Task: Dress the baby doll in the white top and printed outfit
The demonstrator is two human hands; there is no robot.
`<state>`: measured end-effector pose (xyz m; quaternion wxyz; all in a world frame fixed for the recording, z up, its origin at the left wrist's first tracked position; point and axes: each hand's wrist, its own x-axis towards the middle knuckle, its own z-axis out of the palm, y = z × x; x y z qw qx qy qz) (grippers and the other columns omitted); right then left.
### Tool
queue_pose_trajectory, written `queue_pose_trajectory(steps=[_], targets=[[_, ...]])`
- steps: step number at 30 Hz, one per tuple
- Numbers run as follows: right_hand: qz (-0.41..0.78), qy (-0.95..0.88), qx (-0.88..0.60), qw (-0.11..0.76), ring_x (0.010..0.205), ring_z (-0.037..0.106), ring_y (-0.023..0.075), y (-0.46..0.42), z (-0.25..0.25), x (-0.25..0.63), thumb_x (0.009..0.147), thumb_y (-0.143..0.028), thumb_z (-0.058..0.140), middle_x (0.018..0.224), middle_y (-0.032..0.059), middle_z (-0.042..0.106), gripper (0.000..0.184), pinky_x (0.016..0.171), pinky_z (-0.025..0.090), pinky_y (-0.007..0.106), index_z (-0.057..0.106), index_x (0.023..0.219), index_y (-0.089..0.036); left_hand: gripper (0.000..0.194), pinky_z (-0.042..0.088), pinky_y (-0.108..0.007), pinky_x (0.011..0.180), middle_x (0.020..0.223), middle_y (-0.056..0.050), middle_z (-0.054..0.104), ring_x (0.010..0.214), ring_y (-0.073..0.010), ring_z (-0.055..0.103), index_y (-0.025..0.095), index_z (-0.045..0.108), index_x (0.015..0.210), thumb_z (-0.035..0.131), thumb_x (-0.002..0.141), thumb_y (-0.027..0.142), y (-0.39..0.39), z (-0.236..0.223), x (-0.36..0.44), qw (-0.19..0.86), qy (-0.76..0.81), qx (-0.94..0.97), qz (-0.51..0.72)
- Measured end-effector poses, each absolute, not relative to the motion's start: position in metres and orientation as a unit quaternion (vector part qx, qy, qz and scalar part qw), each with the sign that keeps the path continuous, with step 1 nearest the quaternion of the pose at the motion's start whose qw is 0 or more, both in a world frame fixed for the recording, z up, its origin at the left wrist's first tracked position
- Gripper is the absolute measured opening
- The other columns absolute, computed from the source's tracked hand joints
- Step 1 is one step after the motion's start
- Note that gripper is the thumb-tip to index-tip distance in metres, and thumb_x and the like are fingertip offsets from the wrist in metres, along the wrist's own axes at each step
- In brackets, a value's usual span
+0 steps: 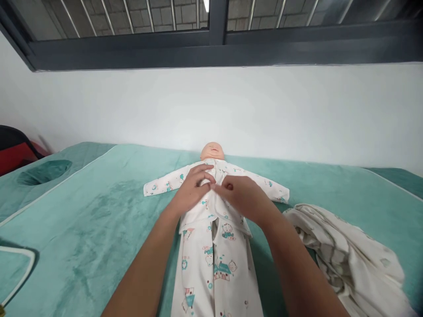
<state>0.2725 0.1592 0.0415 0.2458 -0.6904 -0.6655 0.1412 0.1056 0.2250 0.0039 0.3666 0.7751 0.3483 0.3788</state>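
A baby doll (212,151) lies on its back, its head toward the wall. It wears a white printed baby jacket (194,215) with both sleeves spread out sideways, and white printed pants (198,264) below. My left hand (194,187) and my right hand (243,193) meet over the chest at the jacket's front opening. Fingertips of both hands are pinched on the front edge of the jacket there. Whether a snap or button lies between the fingers is too small to tell. Lower down, the jacket front parts slightly over the pants' waist.
Everything rests on a green padded bed (99,229) with a face hole (44,172) at left. A crumpled white cloth (346,255) lies to the right. A white cable (28,253) curves at lower left, near a red and black object (16,152). Behind stands a white wall (211,105).
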Motion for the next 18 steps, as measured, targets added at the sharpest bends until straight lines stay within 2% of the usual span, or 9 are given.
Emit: queue_pose_trajectory(steps=[2, 6, 10, 13, 15, 18], targets=[[0.140, -0.691, -0.681, 0.201, 0.054, 0.039, 0.0125, 0.154, 0.043, 0.265, 0.084, -0.048, 0.053, 0.059, -0.0028, 0.051, 0.037, 0.053, 0.023, 0.028, 0.043, 0.060, -0.021, 0.011, 0.028, -0.042, 0.116, 0.148, 0.004, 0.044, 0.143, -0.0230, 0.028, 0.029, 0.066, 0.088, 0.058, 0.084, 0.023, 0.223, 0.005, 0.102, 0.377, 0.335, 0.796, 0.334], [0.108, -0.705, -0.679, 0.174, 0.058, 0.041, 0.0125, 0.154, 0.037, 0.260, 0.081, -0.033, 0.055, 0.066, -0.0018, 0.054, 0.023, 0.054, 0.023, 0.027, 0.045, 0.064, -0.021, 0.012, 0.024, -0.043, 0.119, 0.151, 0.006, 0.039, 0.145, -0.0212, 0.025, 0.032, 0.066, 0.094, 0.058, 0.086, 0.028, 0.225, 0.002, 0.098, 0.385, 0.329, 0.804, 0.313], [0.102, -0.714, -0.668, 0.184, 0.056, 0.032, 0.0118, 0.157, 0.034, 0.264, 0.078, -0.022, 0.049, 0.058, -0.0029, 0.041, 0.025, 0.054, 0.020, 0.029, 0.034, 0.058, -0.020, 0.011, 0.023, -0.045, 0.119, 0.150, 0.006, 0.040, 0.145, -0.0220, 0.025, 0.031, 0.066, 0.092, 0.058, 0.086, 0.026, 0.226, 0.000, 0.099, 0.376, 0.337, 0.800, 0.324], [0.153, -0.731, -0.636, 0.197, 0.057, 0.026, 0.0117, 0.159, 0.036, 0.271, 0.076, -0.019, 0.046, 0.056, -0.0041, 0.030, 0.026, 0.054, 0.018, 0.029, 0.031, 0.055, -0.020, 0.012, 0.023, -0.046, 0.119, 0.149, 0.006, 0.042, 0.144, -0.0222, 0.026, 0.030, 0.065, 0.089, 0.057, 0.085, 0.022, 0.225, 0.000, 0.100, 0.368, 0.342, 0.797, 0.335], [0.196, -0.739, -0.610, 0.206, 0.057, 0.026, 0.0115, 0.160, 0.037, 0.277, 0.077, -0.019, 0.044, 0.057, -0.0043, 0.032, 0.023, 0.054, 0.018, 0.029, 0.034, 0.056, -0.020, 0.012, 0.023, -0.046, 0.119, 0.147, 0.005, 0.044, 0.144, -0.0225, 0.028, 0.029, 0.065, 0.086, 0.056, 0.084, 0.020, 0.224, 0.000, 0.101, 0.359, 0.342, 0.799, 0.341], [0.246, -0.735, -0.589, 0.230, 0.058, 0.032, 0.0116, 0.163, 0.036, 0.284, 0.079, -0.022, 0.043, 0.061, -0.0041, 0.042, 0.019, 0.054, 0.021, 0.028, 0.046, 0.061, -0.021, 0.012, 0.024, -0.046, 0.119, 0.145, 0.003, 0.047, 0.142, -0.0229, 0.030, 0.027, 0.066, 0.084, 0.057, 0.083, 0.019, 0.223, 0.001, 0.102, 0.344, 0.342, 0.802, 0.349]])
